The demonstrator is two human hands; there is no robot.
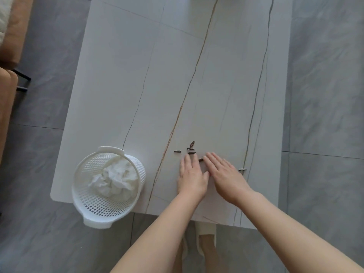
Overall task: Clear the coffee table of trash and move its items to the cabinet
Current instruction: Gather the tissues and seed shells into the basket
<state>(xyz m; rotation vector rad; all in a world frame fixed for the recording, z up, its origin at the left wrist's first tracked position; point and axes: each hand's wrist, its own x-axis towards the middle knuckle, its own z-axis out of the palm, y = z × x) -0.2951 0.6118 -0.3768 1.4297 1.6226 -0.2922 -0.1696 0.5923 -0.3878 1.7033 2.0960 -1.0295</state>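
Note:
Several dark sunflower seed shells (pixel 191 149) lie scattered on the white marble coffee table (pixel 157 85) near its front edge. My left hand (pixel 192 177) and my right hand (pixel 224 174) rest flat on the tabletop side by side, fingers extended, just behind the shells. One shell (pixel 200 159) shows between the fingertips of both hands. Another shell (pixel 242 170) lies alone to the right of my right hand. A white perforated plastic bin (pixel 107 205) holding crumpled white tissue (pixel 116 179) stands at the table's front left corner. Neither hand holds anything.
Grey tiled floor (pixel 325 95) surrounds the table. A brown sofa (pixel 11 36) with a dark metal leg sits at the far left. My feet in light slippers (pixel 204 239) show below the table's front edge.

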